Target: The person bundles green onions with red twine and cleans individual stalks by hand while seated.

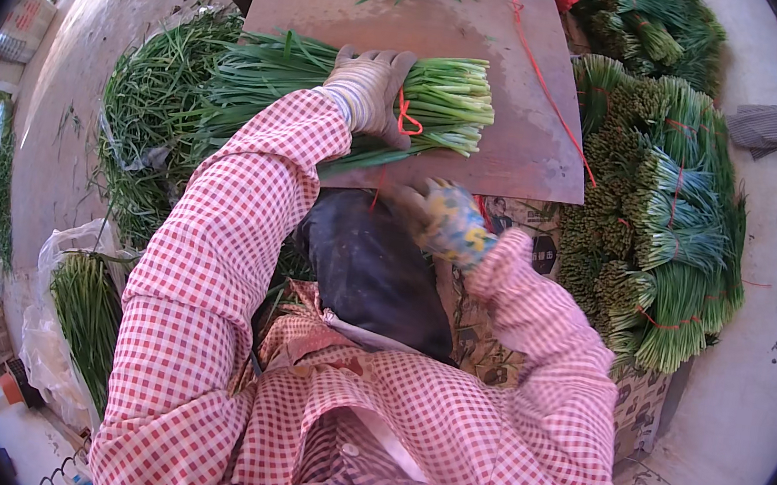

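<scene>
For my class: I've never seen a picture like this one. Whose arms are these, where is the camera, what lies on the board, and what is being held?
No machine here: a camera worn on a person's head looks down, and its wide lens bends the edges. The checked sleeves are that person's own. The gloved left hand presses on a bunch of green chives lying on a brown board. A red string wraps the bunch. The gloved right hand is at the board's near edge; what it grips is unclear. Tied bundles are stacked to the right.

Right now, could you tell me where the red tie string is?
In the head view, the red tie string wraps the green chive bundle on the brown board, right beside the gloved left hand.
</scene>
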Motion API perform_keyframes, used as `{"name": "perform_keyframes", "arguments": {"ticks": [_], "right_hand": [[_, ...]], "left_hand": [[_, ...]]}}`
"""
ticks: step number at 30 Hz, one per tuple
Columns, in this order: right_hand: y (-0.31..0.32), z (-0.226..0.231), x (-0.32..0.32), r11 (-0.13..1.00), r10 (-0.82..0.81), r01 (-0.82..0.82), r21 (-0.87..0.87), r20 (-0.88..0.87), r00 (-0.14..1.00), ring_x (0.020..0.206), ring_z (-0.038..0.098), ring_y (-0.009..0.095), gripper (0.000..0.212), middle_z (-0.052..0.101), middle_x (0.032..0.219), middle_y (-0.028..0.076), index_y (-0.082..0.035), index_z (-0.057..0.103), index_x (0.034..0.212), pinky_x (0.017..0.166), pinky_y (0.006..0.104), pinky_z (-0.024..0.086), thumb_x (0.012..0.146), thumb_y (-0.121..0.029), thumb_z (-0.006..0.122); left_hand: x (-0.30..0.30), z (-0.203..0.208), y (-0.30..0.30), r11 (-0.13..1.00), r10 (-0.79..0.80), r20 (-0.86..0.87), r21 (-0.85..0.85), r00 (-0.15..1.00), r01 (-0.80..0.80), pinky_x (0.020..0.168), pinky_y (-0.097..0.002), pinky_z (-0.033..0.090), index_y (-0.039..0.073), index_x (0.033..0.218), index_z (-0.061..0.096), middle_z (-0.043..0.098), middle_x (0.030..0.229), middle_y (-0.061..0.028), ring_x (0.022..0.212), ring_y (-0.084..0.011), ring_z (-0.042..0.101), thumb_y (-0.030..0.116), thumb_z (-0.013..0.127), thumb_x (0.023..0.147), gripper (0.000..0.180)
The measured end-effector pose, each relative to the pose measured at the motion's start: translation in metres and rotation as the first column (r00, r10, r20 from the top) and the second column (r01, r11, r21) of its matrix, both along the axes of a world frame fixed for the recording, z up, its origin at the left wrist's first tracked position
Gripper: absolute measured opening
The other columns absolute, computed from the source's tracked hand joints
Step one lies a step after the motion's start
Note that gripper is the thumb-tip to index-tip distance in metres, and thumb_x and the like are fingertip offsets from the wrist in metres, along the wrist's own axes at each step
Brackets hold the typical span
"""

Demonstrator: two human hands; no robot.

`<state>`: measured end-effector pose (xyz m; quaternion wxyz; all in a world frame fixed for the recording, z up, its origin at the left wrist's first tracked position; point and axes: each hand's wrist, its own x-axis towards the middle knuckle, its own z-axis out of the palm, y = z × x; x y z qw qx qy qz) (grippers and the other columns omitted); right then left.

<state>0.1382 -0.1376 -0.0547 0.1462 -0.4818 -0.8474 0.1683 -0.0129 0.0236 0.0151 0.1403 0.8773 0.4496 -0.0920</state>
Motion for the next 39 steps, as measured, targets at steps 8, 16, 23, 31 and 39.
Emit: {"name": "perform_keyframes", "arguments": {"ticks": [8, 16, 23, 31, 39], "right_hand": [[0.019, -0.025, -0.021, 0.991, -0.118, 0.108, -0.078, -0.132, 0.984, 0.092, 0.061, 0.037, 0.02, 0.063, 0.1, 0.014, -0.017, 0.062, 0.107, 0.077, 0.0481, 0.05, 0.088, -0.022, 0.059], [0.015, -0.024, -0.022, 0.996, -0.055, 0.067, 0.062, -0.172, 0.984, 0.082, 0.062, 0.036, 0.012, 0.064, 0.091, 0.014, -0.014, 0.065, 0.097, 0.069, 0.0424, 0.051, 0.085, -0.016, 0.063], [0.018, -0.021, -0.029, 0.974, -0.151, 0.207, 0.087, -0.428, 0.891, 0.081, 0.062, 0.036, 0.015, 0.065, 0.088, 0.015, -0.009, 0.066, 0.092, 0.067, 0.0454, 0.05, 0.079, -0.004, 0.069], [-0.084, -0.043, -0.008, 0.951, -0.307, 0.269, -0.15, -0.532, 0.789, 0.081, 0.064, 0.031, 0.014, 0.064, 0.086, 0.012, -0.01, 0.065, 0.097, 0.07, 0.0398, 0.052, 0.085, -0.007, 0.07], [0.062, 0.064, -0.003, 0.929, -0.369, 0.175, -0.326, -0.768, 0.524, 0.067, 0.06, 0.011, 0.006, 0.063, 0.086, 0.002, -0.003, 0.063, 0.098, 0.061, 0.0257, 0.05, 0.093, -0.004, 0.061]], "left_hand": [[0.005, 0.003, -0.001, 1.0, 0.019, 0.032, -0.006, 0.999, -0.019, 0.115, -0.0553, 0.02, 0.011, 0.145, 0.032, 0.043, 0.145, -0.0164, 0.138, -0.0346, 0.037, 0.051, 0.091, 0.048, 0.12], [-0.001, -0.003, 0.001, 1.0, 0.022, 0.084, 0.002, 0.996, -0.022, 0.114, -0.0556, 0.021, 0.011, 0.143, 0.036, 0.045, 0.143, -0.0171, 0.137, -0.0348, 0.038, 0.048, 0.092, 0.047, 0.117], [-0.005, -0.009, 0.002, 0.999, 0.017, 0.143, 0.04, 0.99, -0.022, 0.115, -0.0542, 0.019, 0.01, 0.143, 0.036, 0.045, 0.144, -0.0172, 0.137, -0.0342, 0.038, 0.049, 0.092, 0.045, 0.12], [-0.004, -0.001, 0.0, 1.0, 0.022, 0.1, 0.001, 0.995, -0.022, 0.115, -0.0525, 0.021, 0.009, 0.144, 0.035, 0.045, 0.143, -0.017, 0.137, -0.0329, 0.039, 0.053, 0.091, 0.042, 0.124], [-0.003, -0.003, 0.003, 0.999, 0.017, 0.1, -0.048, 0.995, -0.012, 0.115, -0.0537, 0.02, 0.007, 0.144, 0.033, 0.044, 0.144, -0.0172, 0.138, -0.0305, 0.038, 0.055, 0.089, 0.043, 0.126]]}}
